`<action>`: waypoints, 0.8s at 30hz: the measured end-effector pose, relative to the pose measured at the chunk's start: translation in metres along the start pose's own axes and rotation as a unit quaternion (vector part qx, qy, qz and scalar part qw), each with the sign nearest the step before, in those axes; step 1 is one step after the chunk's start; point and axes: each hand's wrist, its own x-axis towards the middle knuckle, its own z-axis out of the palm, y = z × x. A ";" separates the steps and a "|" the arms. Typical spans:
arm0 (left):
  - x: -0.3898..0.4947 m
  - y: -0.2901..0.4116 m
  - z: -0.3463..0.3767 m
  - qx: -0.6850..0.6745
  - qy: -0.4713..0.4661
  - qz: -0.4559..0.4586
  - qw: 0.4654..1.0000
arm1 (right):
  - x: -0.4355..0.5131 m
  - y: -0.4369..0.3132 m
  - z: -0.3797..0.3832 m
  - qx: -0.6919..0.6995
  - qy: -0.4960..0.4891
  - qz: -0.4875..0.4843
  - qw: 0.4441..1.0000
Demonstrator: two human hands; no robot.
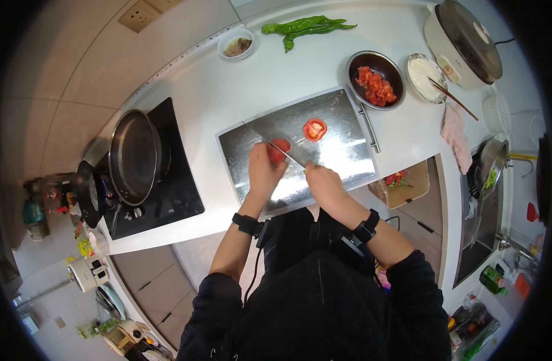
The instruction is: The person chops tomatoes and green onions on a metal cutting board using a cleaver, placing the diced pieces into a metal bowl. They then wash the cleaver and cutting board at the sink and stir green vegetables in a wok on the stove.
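On a metal cutting board (343,158) lies a tomato piece (280,148), skin side up, with my left hand (263,169) holding it from the near left. My right hand (324,180) grips a kitchen knife (290,157) by its handle. The blade runs up and left over the tomato piece; whether it has cut in is hard to tell. A tomato half (315,130) rests cut face up farther back on the board. Chopped tomato (376,88) sits in a steel bowl (395,103) beyond the board's right corner.
Green peppers (303,27) and a small white bowl (236,44) stand at the back. A frying pan (134,158) is on the cooktop (181,194) at left. Right are a plate (422,74) with chopsticks, an electric cooker (461,45), a pink cloth (455,135) and a sink (476,243).
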 end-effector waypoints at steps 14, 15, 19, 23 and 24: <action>-0.013 0.000 -0.007 0.002 -0.073 -0.068 0.995 | -0.011 0.020 -0.020 0.218 0.047 0.031 0.974; -0.014 0.000 -0.007 -0.002 -0.080 -0.076 0.994 | -0.010 0.019 -0.020 0.226 0.042 0.028 0.973; -0.014 -0.002 -0.007 -0.015 -0.094 -0.091 0.991 | -0.005 0.018 -0.022 0.213 0.021 0.031 0.976; -0.014 -0.002 -0.005 -0.023 -0.095 -0.088 0.991 | 0.000 0.017 -0.022 0.221 0.000 0.030 0.975; -0.014 -0.003 -0.004 -0.037 -0.098 -0.094 0.990 | 0.002 0.016 -0.021 0.218 -0.003 0.030 0.975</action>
